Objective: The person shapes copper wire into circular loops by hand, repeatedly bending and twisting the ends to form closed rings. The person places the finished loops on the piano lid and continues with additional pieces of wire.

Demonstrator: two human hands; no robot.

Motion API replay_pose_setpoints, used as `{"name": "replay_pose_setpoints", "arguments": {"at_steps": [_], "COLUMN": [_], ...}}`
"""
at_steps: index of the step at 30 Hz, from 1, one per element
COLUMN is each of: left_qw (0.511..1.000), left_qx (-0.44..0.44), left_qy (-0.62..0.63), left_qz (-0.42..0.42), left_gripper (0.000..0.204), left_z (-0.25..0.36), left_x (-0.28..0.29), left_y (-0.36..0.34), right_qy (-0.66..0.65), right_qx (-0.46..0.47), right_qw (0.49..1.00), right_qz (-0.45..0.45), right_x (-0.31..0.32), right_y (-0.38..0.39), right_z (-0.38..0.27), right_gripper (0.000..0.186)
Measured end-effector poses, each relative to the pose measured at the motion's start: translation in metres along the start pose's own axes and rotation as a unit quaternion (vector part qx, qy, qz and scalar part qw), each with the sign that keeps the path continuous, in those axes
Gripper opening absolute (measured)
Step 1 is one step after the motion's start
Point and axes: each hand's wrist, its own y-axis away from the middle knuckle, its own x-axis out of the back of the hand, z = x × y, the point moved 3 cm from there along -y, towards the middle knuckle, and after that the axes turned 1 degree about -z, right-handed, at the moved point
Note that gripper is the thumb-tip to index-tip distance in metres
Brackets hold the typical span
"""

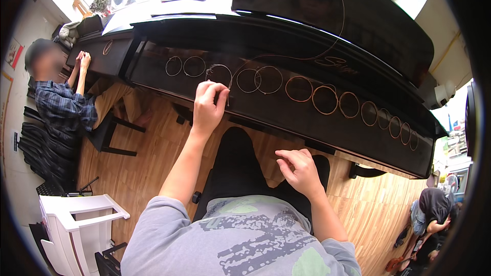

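Note:
My left hand is closed in a pinch on a thin silver coiled string, whose loop rises above the fingers over the black piano lid. In front of me, over my lap, my right hand hovers with its fingers loosely bent and apart, nothing visible in it. Two silver coils lie left of the held one, and two more silver coils lie overlapping to its right. Farther right runs a row of several copper-coloured coils. A long loose string curves across the piano up to its raised panel.
The black piano spans the space before me, its raised panel behind. At left a person sits at a black surface holding up both hands near another coil. A white stand is lower left; another person is lower right.

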Motion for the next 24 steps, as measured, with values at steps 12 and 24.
{"name": "replay_pose_setpoints", "arguments": {"at_steps": [12, 24], "left_qw": [0.991, 0.996], "left_qx": [-0.004, -0.045], "left_qy": [-0.127, 0.003], "left_qz": [-0.033, 0.071], "left_gripper": [0.01, 0.011], "left_z": [-0.026, 0.029], "left_x": [-0.025, -0.019], "left_y": [-0.037, 0.03], "right_qy": [-0.007, -0.099], "right_qx": [-0.004, -0.122], "right_qw": [1.0, 0.987], "right_qz": [0.016, 0.013], "right_x": [-0.007, -0.025], "right_y": [-0.002, 0.001], "right_z": [0.007, 0.022], "right_gripper": [0.015, 0.018]}}
